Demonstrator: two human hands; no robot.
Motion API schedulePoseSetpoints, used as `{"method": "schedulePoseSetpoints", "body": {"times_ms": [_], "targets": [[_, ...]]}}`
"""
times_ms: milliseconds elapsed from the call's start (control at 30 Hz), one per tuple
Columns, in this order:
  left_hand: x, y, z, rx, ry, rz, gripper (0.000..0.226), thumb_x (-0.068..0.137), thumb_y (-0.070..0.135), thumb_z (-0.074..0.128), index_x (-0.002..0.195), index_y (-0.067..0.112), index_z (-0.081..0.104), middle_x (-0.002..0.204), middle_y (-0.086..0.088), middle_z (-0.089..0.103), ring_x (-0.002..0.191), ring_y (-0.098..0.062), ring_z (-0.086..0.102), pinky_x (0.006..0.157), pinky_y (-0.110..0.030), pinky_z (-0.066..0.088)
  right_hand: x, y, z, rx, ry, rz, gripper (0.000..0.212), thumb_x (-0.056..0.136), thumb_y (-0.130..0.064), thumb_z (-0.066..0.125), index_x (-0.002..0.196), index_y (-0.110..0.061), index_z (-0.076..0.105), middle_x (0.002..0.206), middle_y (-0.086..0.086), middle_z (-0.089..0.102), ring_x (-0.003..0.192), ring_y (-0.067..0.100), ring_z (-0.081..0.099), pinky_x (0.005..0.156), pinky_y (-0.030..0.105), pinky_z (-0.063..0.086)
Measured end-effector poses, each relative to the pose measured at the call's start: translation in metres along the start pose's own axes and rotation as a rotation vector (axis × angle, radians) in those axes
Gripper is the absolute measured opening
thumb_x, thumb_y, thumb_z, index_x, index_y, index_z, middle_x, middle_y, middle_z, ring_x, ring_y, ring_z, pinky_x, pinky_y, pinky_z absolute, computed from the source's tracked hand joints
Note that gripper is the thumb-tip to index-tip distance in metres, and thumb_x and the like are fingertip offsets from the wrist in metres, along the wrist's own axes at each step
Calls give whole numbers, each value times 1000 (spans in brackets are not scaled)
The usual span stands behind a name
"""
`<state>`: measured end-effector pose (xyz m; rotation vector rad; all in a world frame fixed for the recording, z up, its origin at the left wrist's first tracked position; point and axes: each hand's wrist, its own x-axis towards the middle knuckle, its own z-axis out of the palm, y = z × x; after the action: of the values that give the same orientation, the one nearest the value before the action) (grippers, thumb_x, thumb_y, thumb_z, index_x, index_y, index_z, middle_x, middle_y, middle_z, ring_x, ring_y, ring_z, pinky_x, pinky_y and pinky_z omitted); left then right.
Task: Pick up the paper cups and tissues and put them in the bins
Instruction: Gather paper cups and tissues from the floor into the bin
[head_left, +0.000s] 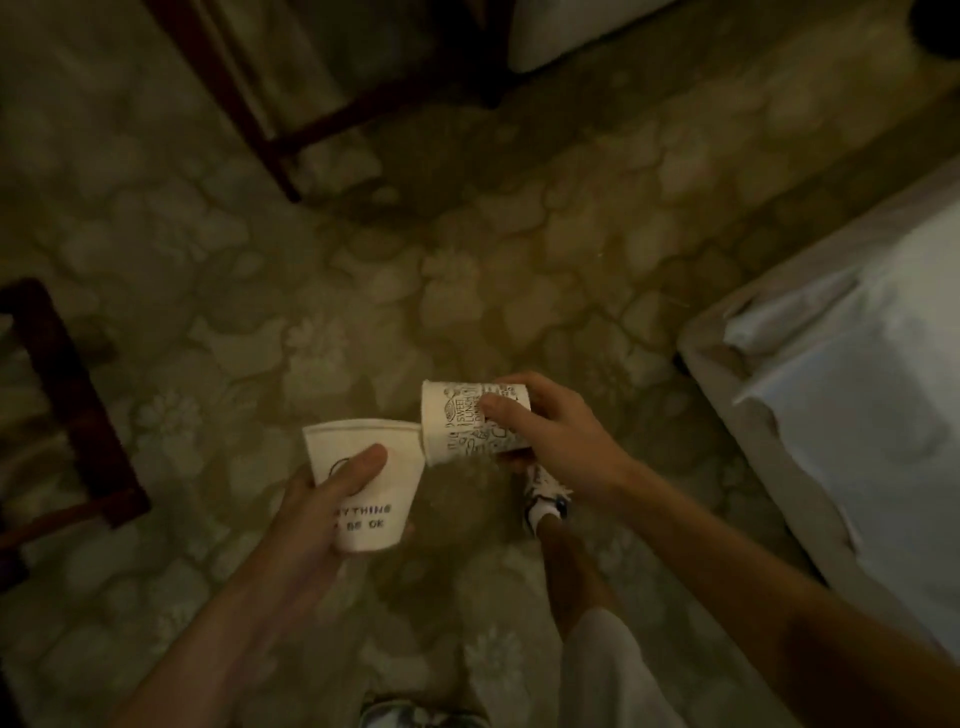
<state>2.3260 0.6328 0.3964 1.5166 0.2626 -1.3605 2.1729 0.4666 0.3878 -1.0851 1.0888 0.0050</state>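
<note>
The person stands on the patterned floor (467, 260), both arms held out in front, with a paper cup in each of the hands. The left hand (311, 519) wraps round the lettered cup (397, 470), thumb across its front and fingers behind. The cup is roughly upright, mouth up and tilted a little away. The right hand (563, 441) grips the doodle-printed cup (457, 423) from above, thumb on its near wall. This cup is tipped onto its side so that its wider mouth end points at the other cup. The two rims meet, or all but meet; in this dim light I cannot tell which.

To my eye that sideways tilt has a purpose. Either the dregs are to go into the upright cup or the two are being lined up to nest, so that one hand can carry both. The upright cup is held low and firm, as the receiving one would be.

Both cups hang over the floor just off the near corner of the bed (831, 415), above a socked foot (545, 501). A dark wooden chair frame (249, 104) stands further off, and more dark woodwork (67, 415) sits at the left edge. I can see no bin or tissues from here, so I judge the cups have only been gathered and the drop into a bin is not yet done.
</note>
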Motion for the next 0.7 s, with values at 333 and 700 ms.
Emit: {"method": "schedulePoseSetpoints", "body": {"times_ms": [333,700], "targets": [[61,134,272,145,-176,13,47,65,48,76,103,18,75,108,-18,72,95,-31,71,78,-50,59,42,-118,-208,375,141,132,57,86,-66,51,116,-18,58,92,7,72,64,16,67,54,28,49],[175,225,446,516,-226,23,73,41,52,84,105,26,58,88,1,76,79,-18,74,58,-32,58,130,-190,-328,464,171,271,56,98,-56,35,101,-13,69,75,7,71,59,15,65,52,25,47]]}}
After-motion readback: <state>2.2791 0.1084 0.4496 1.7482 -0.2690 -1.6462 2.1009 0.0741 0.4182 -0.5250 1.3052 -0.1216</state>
